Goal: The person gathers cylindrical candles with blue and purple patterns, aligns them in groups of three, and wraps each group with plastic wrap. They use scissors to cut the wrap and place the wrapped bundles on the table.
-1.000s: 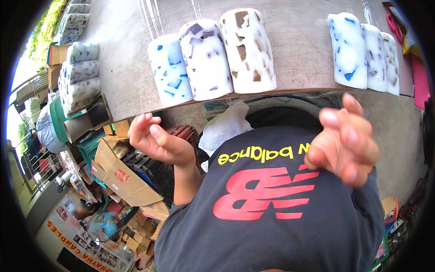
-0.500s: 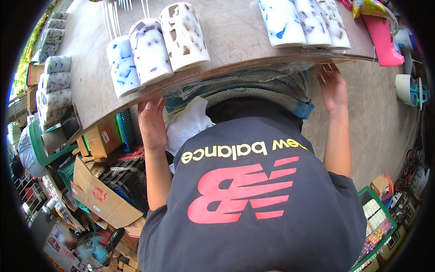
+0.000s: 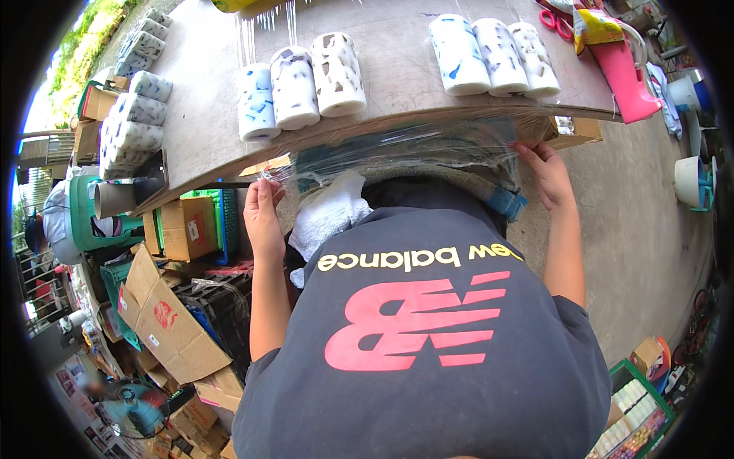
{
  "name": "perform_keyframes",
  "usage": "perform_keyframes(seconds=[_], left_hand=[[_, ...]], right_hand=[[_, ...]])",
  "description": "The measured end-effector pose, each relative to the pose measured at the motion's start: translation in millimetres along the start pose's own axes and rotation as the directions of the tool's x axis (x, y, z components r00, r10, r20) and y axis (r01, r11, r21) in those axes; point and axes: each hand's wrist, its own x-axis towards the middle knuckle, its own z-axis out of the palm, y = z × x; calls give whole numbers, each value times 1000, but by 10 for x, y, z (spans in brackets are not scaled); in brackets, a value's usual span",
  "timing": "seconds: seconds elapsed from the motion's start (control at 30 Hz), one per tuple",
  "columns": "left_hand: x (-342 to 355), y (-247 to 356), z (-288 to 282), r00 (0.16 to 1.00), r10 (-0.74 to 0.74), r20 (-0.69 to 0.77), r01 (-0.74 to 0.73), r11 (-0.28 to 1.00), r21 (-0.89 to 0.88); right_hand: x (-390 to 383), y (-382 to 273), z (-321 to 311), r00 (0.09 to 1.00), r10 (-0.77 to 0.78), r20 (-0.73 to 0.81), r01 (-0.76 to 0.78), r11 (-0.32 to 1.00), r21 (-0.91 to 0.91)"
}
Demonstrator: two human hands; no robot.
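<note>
Between my two hands, a sheet of clear plastic film (image 3: pixel 397 145) stretches along the near edge of the table (image 3: pixel 401 57). My left hand (image 3: pixel 264 214) pinches the film's left corner; my right hand (image 3: pixel 546 174) pinches the right corner. Just beyond the edge lie white cylinders flecked with coloured chips, apparently candles. Three of them (image 3: pixel 294 88) lie side by side at the left, with long white strings running from their far ends. Another three (image 3: pixel 459 57) lie to the right. Film seems to reach under or around both groups, but its extent is hard to see.
More flecked cylinders (image 3: pixel 140 130) are stacked at the table's left end. Red-handled scissors (image 3: pixel 556 24) and a pink boot-shaped object (image 3: pixel 625 80) are at the right. Cardboard boxes (image 3: pixel 172 314) crowd the floor at left. A white towel (image 3: pixel 330 210) hangs by my lap.
Both hands, formerly at the table edge with fingers reaching under it, now pinch the film and draw it toward me. The view has shifted, showing more of the table.
</note>
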Motion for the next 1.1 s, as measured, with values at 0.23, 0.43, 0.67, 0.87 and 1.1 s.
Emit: perform_keyframes(seconds=[0.23, 0.43, 0.67, 0.87, 1.1], left_hand=[[-61, 203, 265, 996, -87, 36, 94, 936, -339], [-195, 368, 469, 989, -131, -61, 112, 963, -247], [-311, 346, 304, 999, 49, 5, -48, 989, -143], [-380, 501, 191, 988, 75, 134, -105, 966, 236], [-413, 410, 74, 733, 534, 421, -602, 221, 767]], right_hand=[[-261, -81, -137, 1000, -22, 1, 22, 983, 181], [-470, -352, 25, 999, -13, -47, 21, 981, 191], [-590, -438, -28, 995, -38, -94, 50, 991, 126], [-644, -462, -53, 996, -61, -60, 71, 982, 176], [-699, -478, -165, 987, -72, 146, 33, 967, 254]])
